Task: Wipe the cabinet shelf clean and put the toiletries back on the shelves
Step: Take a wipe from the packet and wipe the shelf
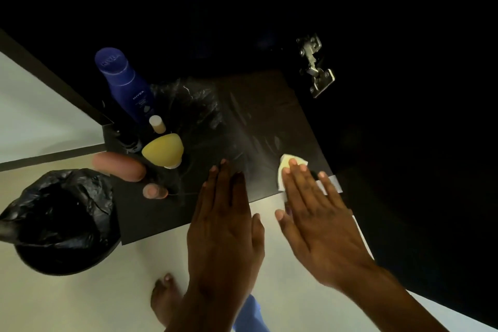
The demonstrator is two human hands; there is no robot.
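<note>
Apparently I was mid-wipe: my right hand [314,213] lay flat, fingers straight, pressing a pale cloth [289,170] onto the dark shelf [269,121] at its near right corner. My left hand [223,221] hovered just beside it, fingers straight and together, holding nothing, its tips over the shelf's near edge. Streaks showed on the shelf to the left of the cloth and beyond it, so I judged the next stroke would run left and away, led by the right hand. Toiletries stood at the shelf's left end: a blue bottle [126,86], a small vial [157,124] and a yellow cap [163,149], nearer my left hand. A black-lined bin [59,221] sat on the floor, left.
</note>
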